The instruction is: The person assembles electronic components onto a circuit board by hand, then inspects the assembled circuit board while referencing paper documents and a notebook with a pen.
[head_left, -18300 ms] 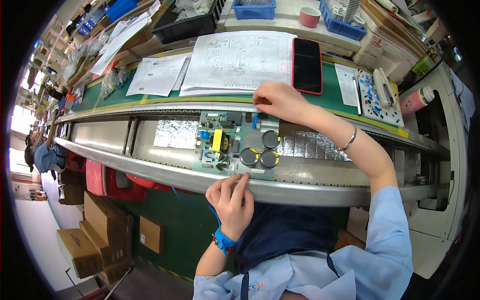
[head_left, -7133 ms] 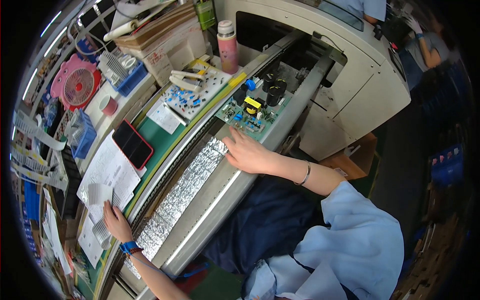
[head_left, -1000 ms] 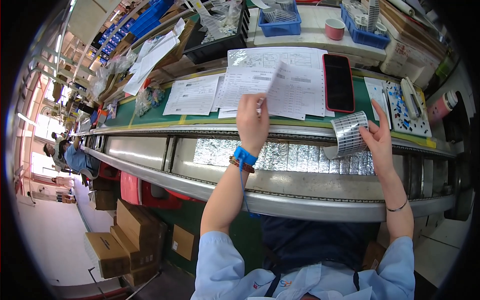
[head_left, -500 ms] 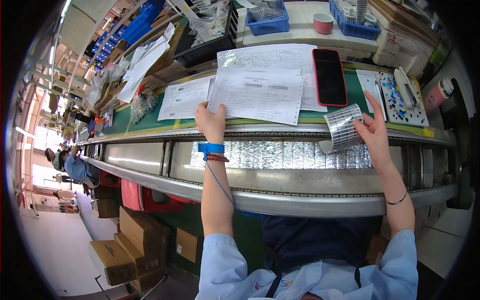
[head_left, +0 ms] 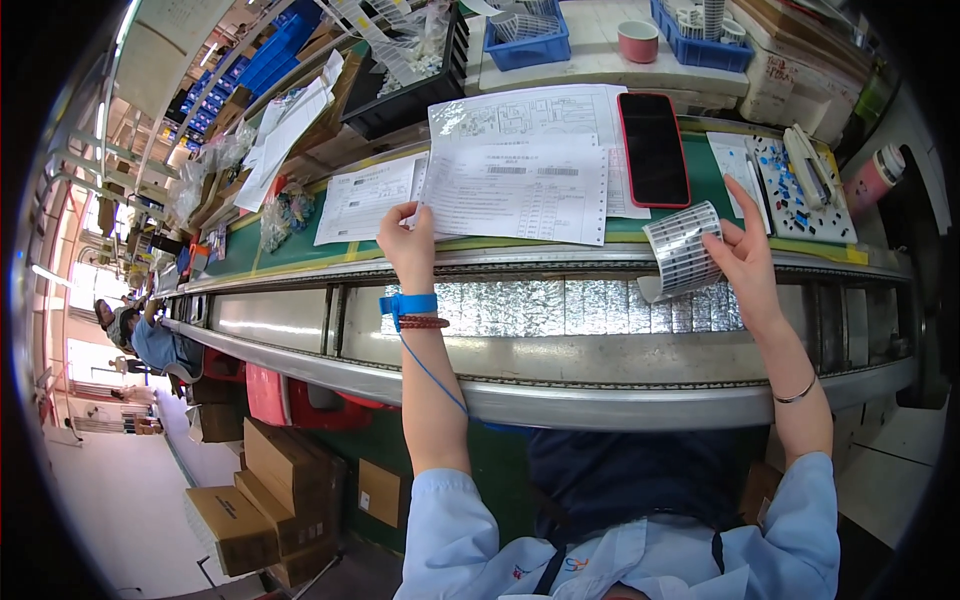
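Observation:
My left hand (head_left: 407, 243), with a blue wrist strap (head_left: 408, 304), is closed at the lower left corner of a printed paper sheet (head_left: 515, 195), pinching it between thumb and fingers. That sheet lies over other printed papers on the green bench. In my right hand (head_left: 746, 262) is a curled strip of silver labels (head_left: 682, 248), gripped at its right edge, with the index finger stretched upward. The strip hangs over the bench's near edge, its lower end curling under. A phone (head_left: 655, 150) with a red rim lies just beyond it, partly on the papers.
At right, a white board (head_left: 803, 195) carries small blue and black pieces and a pale stapler-like tool (head_left: 812, 165). A pink bottle (head_left: 876, 178) stands beside it. Behind are a black crate (head_left: 412, 100), blue baskets (head_left: 527, 45) and a pink cup (head_left: 638, 41). A metal conveyor rail (head_left: 600, 398) runs nearest me.
My left hand has shifted slightly left, its thumb and fingers now drawn together at the sheet's corner. My right hand keeps the label strip in nearly the same place.

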{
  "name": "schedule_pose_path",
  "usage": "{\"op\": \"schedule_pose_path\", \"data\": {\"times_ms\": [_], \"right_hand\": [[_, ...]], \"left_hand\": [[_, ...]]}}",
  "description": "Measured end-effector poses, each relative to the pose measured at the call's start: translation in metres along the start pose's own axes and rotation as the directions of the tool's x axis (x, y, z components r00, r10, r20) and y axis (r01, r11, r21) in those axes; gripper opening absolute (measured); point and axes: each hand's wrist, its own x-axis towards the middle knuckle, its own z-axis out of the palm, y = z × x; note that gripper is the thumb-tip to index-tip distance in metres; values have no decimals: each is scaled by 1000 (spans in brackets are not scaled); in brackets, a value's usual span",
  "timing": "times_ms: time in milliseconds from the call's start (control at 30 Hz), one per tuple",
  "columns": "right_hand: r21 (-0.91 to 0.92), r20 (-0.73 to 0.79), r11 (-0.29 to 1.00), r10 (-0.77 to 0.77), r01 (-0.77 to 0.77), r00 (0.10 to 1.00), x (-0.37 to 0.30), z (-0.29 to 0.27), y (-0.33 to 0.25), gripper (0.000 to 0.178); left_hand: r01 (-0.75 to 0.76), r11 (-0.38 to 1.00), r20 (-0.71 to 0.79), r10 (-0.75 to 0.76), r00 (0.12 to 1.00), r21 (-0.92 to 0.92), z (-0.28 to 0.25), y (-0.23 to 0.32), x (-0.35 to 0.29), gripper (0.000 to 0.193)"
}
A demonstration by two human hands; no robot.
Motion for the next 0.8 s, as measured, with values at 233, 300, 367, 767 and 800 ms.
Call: {"op": "schedule_pose_path", "data": {"times_ms": [233,300,367,767,800], "right_hand": [[10,-40,1000,22,-22,999,2,2,-2,61],[15,-51,1000,24,-23,998,2,4,-2,62],[7,-59,1000,28,-27,998,2,2,-2,61],[-15,-63,999,31,-32,998,1,4,-1,60],[-10,-54,1000,27,-28,998,1,4,1,60]], "left_hand": [[180,949,377,-73,923,-259,-18,21,-4,24],[180,941,385,-60,921,-285,-20,17,-1,24],[173,906,315,-46,948,-387,-16,24,0,22],[7,705,84,74,994,-709,-4,46,-13,17],[11,700,86,71,994,-714,-4,47,-13,17]]}}
